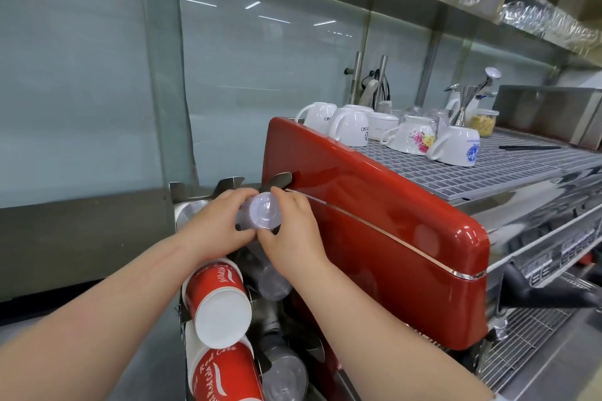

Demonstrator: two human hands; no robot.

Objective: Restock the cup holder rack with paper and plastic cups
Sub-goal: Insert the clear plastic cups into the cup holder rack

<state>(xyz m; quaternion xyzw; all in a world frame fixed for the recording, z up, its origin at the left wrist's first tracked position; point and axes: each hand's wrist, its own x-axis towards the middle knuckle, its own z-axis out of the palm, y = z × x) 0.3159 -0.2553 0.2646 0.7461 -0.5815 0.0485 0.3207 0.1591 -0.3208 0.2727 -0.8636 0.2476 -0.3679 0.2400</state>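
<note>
A stack of clear plastic cups points its base toward me at the top of the metal cup holder rack. My left hand grips the stack from the left. My right hand pinches it from the right, thumb under the base. Lower in the rack sit red paper cups and a second red stack on the left. Beside them on the right lie clear plastic cups and another clear stack. A further cup base shows at the rack's upper left.
A red espresso machine stands right against the rack. Its grille top carries upturned white mugs and a jar. A glass wall panel lies behind and left. Glasses line the shelf overhead.
</note>
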